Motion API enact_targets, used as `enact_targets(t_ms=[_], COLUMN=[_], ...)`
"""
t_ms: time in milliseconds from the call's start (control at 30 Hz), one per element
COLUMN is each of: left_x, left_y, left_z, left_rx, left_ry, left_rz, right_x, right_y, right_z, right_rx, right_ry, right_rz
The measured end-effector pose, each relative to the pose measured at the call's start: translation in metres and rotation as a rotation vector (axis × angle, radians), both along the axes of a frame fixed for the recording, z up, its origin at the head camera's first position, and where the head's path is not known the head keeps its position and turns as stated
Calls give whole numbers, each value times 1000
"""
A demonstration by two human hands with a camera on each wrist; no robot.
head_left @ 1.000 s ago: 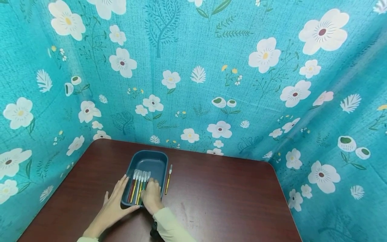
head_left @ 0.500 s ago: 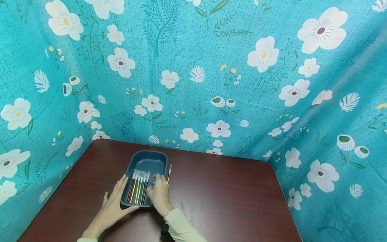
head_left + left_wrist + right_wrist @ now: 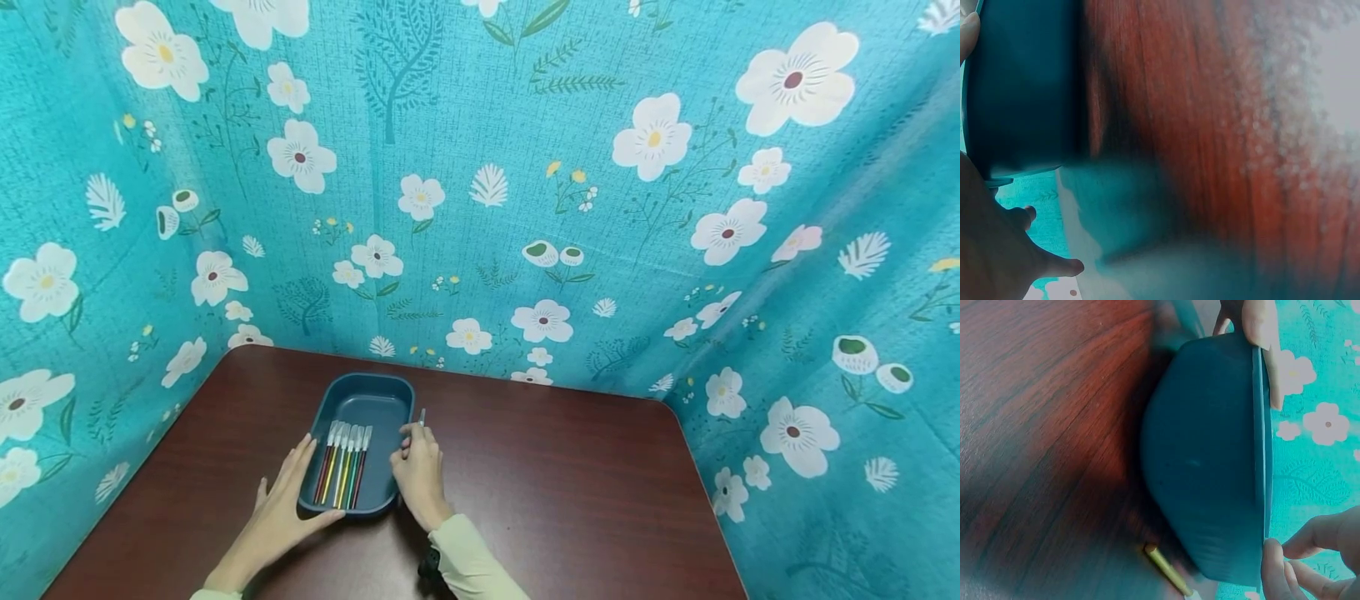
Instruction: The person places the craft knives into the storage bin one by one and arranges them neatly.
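In the head view a dark blue tray (image 3: 377,388) holds a row of several slim pen-like tools (image 3: 347,475) with coloured handles and clear caps. My left hand (image 3: 273,517) spans the tray's near left corner, fingers fairly straight along the side and thumb at the front rim. My right hand (image 3: 422,475) is at the tray's right edge, fingers loosely bent and holding nothing visible. The right wrist view shows its fingertips (image 3: 1272,550) right at the rim. Another tool (image 3: 1169,572), gold-handled, lies on the table beside the tray, mostly hidden by my right hand in the head view.
The tray stands on a dark reddish-brown wooden table (image 3: 585,492). Behind and on both sides of it hangs a turquoise floral curtain (image 3: 480,250). A dark wrist camera (image 3: 430,562) sits at my right cuff.
My right hand has moved out of the tray to the right, over the gold-handled tool, uncovering the right end of the row. My left hand stays at the tray.
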State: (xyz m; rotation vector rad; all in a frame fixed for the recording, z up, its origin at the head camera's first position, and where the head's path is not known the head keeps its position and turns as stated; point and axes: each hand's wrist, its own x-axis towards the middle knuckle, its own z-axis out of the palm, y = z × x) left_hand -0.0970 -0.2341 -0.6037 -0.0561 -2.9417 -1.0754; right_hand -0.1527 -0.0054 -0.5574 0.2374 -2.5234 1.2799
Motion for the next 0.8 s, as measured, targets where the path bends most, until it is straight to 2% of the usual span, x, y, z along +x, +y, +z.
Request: enact_targets(t_ms=[233,500,800], left_x=[0,-1,-1], left_y=[-2,-1,0], left_z=[0,0,1], left_rx=[9,0,-2], left_ry=[5,5,-22], left_rz=[0,0,4], right_x=[-6,-16,-19], right_y=[9,20,22], right_z=[-4,-18,-35], right_rx=[-7,3,25], right_ry=[14,-45,-54], right_rz=[-58,-173,-217])
